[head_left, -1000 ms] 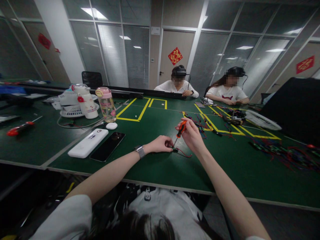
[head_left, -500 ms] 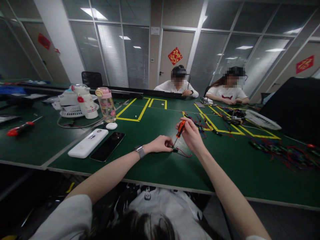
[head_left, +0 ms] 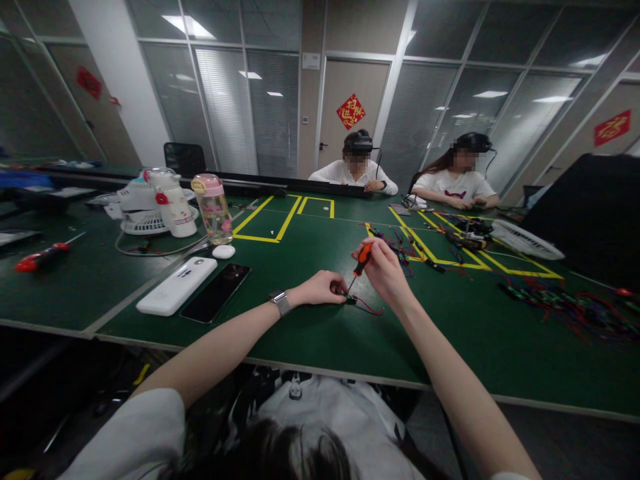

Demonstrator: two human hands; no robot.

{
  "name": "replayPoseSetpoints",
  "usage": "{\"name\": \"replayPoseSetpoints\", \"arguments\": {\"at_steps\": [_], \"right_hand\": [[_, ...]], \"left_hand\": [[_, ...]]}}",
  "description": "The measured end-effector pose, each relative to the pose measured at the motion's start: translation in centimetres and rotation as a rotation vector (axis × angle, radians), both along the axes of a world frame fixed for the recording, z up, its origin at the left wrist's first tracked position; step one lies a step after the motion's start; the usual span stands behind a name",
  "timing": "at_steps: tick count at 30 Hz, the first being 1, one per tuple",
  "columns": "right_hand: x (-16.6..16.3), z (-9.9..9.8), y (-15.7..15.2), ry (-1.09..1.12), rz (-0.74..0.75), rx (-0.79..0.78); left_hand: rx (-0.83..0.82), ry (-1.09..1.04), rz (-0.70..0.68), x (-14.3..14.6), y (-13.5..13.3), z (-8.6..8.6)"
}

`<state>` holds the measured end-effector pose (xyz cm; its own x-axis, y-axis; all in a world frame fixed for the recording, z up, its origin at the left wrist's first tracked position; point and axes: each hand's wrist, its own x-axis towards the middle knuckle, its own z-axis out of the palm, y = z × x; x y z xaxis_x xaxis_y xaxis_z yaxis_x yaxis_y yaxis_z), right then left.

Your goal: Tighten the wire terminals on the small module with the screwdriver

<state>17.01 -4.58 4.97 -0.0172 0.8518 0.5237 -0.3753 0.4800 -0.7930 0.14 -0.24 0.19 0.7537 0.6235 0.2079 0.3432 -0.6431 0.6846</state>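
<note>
My right hand [head_left: 383, 270] is closed round a small screwdriver with an orange and black handle [head_left: 363, 258], its tip pointing down at a small dark part with red wires [head_left: 353, 300] on the green table [head_left: 310, 333]. My left hand [head_left: 320, 288], with a watch on the wrist, rests on the table and pinches that small part from the left. The part is too small to make out in detail.
A white power bank [head_left: 176, 285] and a black phone [head_left: 216, 292] lie to my left, with bottles [head_left: 213, 209] and a fan behind. A red screwdriver [head_left: 35, 258] lies far left. Wire bundles [head_left: 565, 303] spread at right. Two people sit across the table.
</note>
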Motion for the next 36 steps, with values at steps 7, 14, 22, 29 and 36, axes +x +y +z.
{"name": "replayPoseSetpoints", "arguments": {"at_steps": [7, 14, 22, 29, 36], "right_hand": [[-0.39, 0.03, -0.08, 0.034, 0.009, -0.015], [0.10, -0.15, 0.27, 0.020, -0.079, 0.009], [-0.11, -0.02, -0.05, 0.003, -0.005, -0.042], [-0.09, -0.02, 0.15, 0.001, -0.047, 0.020], [-0.30, 0.09, -0.33, -0.029, 0.048, -0.052]], "left_hand": [[0.001, -0.014, 0.004, 0.04, -0.05, -0.01], [0.016, -0.017, -0.007, -0.01, 0.15, -0.19], [0.016, -0.009, -0.003, 0.04, 0.16, -0.18], [0.011, -0.015, -0.009, 0.00, 0.04, -0.02], [0.009, 0.005, 0.009, 0.05, -0.06, 0.08]]}}
